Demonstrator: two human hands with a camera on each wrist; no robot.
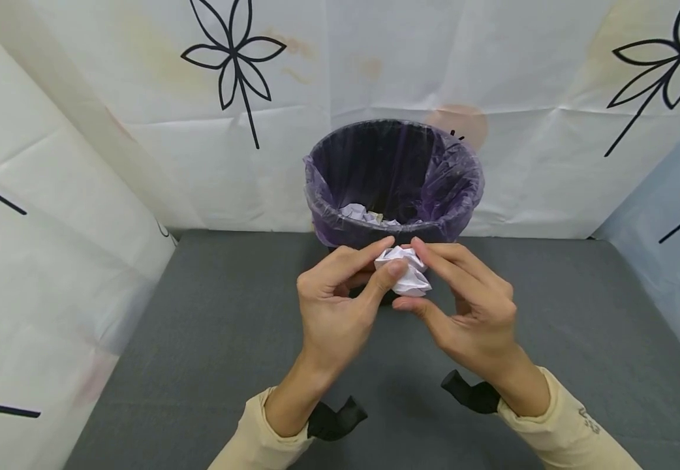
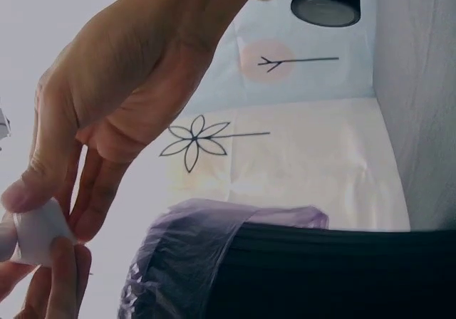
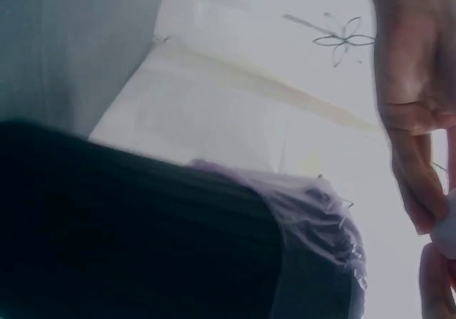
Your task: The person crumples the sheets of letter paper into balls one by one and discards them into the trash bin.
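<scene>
In the head view a crumpled piece of white paper [image 1: 412, 282] is held up between both hands, just in front of a dark waste bin. My left hand [image 1: 335, 303] pinches it from the left between thumb and fingers. From the other side my right hand [image 1: 476, 305] grips it with thumb below and fingertips above. The left wrist view shows the paper [image 2: 43, 233] among the fingers of both hands. Only a sliver of the paper [image 3: 446, 235] appears at the right edge of the right wrist view.
A purple bin bag [image 1: 457, 186] lines the waste bin [image 2: 342, 276] and folds over its rim. More crumpled white paper [image 1: 354, 211] lies inside. The bin stands on a grey surface [image 1: 228, 326], against a white flower-patterned backdrop [image 1: 228, 176]. Black straps [image 1: 337, 420] hang at the wrists.
</scene>
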